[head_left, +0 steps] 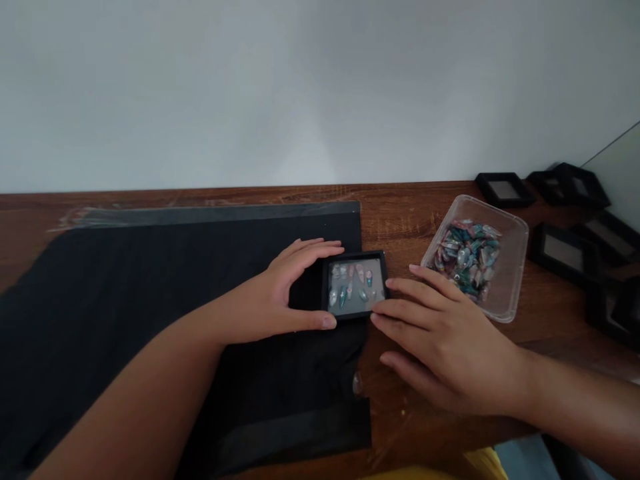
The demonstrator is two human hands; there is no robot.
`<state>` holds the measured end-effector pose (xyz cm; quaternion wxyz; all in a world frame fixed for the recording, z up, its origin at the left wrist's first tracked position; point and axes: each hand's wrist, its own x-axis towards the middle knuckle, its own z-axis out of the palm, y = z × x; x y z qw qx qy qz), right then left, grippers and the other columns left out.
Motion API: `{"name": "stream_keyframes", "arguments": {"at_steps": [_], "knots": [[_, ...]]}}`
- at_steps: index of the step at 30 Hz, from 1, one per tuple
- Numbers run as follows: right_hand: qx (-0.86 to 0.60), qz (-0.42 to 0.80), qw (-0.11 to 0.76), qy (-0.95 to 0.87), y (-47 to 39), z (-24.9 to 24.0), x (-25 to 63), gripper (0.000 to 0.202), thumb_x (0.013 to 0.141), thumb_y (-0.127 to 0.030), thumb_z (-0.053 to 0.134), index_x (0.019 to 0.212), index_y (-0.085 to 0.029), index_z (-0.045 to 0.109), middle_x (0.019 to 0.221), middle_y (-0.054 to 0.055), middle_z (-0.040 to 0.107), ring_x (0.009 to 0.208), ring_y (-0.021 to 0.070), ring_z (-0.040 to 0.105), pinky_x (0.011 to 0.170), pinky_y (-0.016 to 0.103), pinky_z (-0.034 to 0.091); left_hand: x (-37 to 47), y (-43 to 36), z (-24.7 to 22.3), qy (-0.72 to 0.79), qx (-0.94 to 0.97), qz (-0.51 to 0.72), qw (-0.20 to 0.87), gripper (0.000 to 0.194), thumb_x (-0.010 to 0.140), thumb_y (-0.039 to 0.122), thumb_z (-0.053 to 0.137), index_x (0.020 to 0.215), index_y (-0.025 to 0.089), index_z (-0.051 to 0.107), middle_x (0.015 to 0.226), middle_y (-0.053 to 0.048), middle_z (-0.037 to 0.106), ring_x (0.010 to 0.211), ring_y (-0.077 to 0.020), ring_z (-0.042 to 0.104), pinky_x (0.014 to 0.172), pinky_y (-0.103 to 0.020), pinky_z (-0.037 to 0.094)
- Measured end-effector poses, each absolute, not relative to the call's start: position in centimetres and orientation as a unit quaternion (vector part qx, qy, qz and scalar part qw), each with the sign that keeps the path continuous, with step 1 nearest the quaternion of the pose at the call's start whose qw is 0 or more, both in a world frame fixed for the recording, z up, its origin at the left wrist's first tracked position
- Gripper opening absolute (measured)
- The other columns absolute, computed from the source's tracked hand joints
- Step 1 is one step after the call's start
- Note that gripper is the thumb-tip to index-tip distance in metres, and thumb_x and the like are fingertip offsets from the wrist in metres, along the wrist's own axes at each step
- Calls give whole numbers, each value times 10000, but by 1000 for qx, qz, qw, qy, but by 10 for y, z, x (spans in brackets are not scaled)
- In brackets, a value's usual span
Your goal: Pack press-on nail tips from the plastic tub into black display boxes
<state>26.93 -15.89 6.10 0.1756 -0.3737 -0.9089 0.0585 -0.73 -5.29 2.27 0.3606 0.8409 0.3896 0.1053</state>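
A small black display frame [381, 260] lies at the right edge of a black sheet [125, 287]. Several press-on nails [349, 292], teal, white and pink, rest on its clear window. My left hand [280, 293] spans the frame's left side, its thumb along the near edge and its fingers along the far edge. Over the frame's right edge reach the fingertips of my right hand [440, 340], its fingers stretched out and touching the near right corner. Beyond that hand stands a clear plastic tub [510, 267] of loose press-on nails [467, 257], partly covered by its fingers.
More black frames [505, 190] lie along the right side of the wooden table [395, 227], some overlapping. A pale wall [250, 93] rises behind the table's back edge. Something yellow [485, 463] shows at the bottom edge.
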Motion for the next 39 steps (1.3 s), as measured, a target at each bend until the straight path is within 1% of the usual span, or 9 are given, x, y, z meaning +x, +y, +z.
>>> {"name": "stream_keyframes", "arguments": {"at_steps": [7, 13, 21, 28, 30, 32, 34, 36, 39], "knots": [[-369, 61, 170, -912, -159, 60, 270, 332, 1028, -318, 545, 1218, -114, 725, 1236, 76, 750, 1273, 277, 589, 1256, 488, 310, -7, -53, 23, 392, 838, 102, 365, 922, 750, 669, 781, 1548, 396, 408, 1664, -53, 360, 1571, -430, 193, 1226, -689, 266], [-373, 57, 163, -912, -159, 62, 270, 321, 1023, -321, 555, 1217, -129, 725, 1231, 86, 752, 1271, 272, 597, 1243, 499, 336, -7, -53, 23, 386, 841, 111, 362, 915, 749, 663, 785, 1541, 386, 419, 1656, -66, 371, 1560, -424, 233, 1230, -674, 273], [-372, 54, 165, -912, -159, 62, 270, 322, 1024, -318, 549, 1212, -128, 727, 1234, 78, 753, 1262, 272, 603, 1245, 496, 335, -6, -53, 23, 391, 837, 106, 367, 914, 748, 693, 769, 1537, 396, 415, 1660, -66, 358, 1572, -422, 195, 1235, -701, 218], [-367, 61, 177, -911, -159, 59, 271, 301, 1013, -310, 573, 1214, -142, 722, 1245, 61, 748, 1271, 275, 588, 1247, 498, 317, -8, -53, 24, 404, 833, 82, 369, 931, 757, 691, 765, 1558, 412, 383, 1684, -48, 323, 1578, -441, 154, 1218, -710, 249], [-368, 66, 185, -909, -159, 60, 272, 292, 1014, -302, 573, 1223, -156, 716, 1245, 59, 747, 1271, 266, 588, 1239, 490, 326, -9, -52, 23, 401, 836, 83, 366, 957, 738, 699, 776, 1561, 413, 382, 1687, -54, 318, 1574, -458, 150, 1206, -716, 271], [-367, 69, 199, -906, -159, 60, 272, 281, 1016, -294, 571, 1222, -165, 712, 1238, 59, 750, 1264, 257, 593, 1223, 477, 346, -9, -52, 22, 399, 840, 80, 359, 1037, 692, 715, 802, 1577, 404, 358, 1695, -71, 301, 1570, -481, 134, 1191, -730, 284], [-363, 71, 217, -903, -158, 62, 272, 271, 1017, -281, 566, 1213, -164, 712, 1229, 59, 752, 1263, 256, 594, 1203, 462, 369, -7, -52, 21, 396, 846, 79, 348, 1133, 640, 727, 830, 1595, 373, 333, 1697, -98, 291, 1567, -496, 122, 1195, -739, 263], [-358, 71, 232, -902, -158, 63, 272, 258, 1016, -261, 560, 1197, -162, 715, 1217, 57, 753, 1261, 258, 594, 1181, 453, 388, -4, -53, 22, 384, 857, 85, 334, 1165, 625, 724, 840, 1599, 335, 334, 1682, -122, 322, 1564, -489, 150, 1221, -731, 204], [-351, 65, 251, -900, -158, 65, 272, 238, 1007, -239, 567, 1176, -162, 716, 1199, 53, 754, 1248, 263, 599, 1153, 455, 409, 2, -56, 23, 364, 866, 109, 324, 1072, 694, 676, 813, 1589, 299, 357, 1628, -132, 415, 1537, -452, 278, 1256, -691, 139]]}}
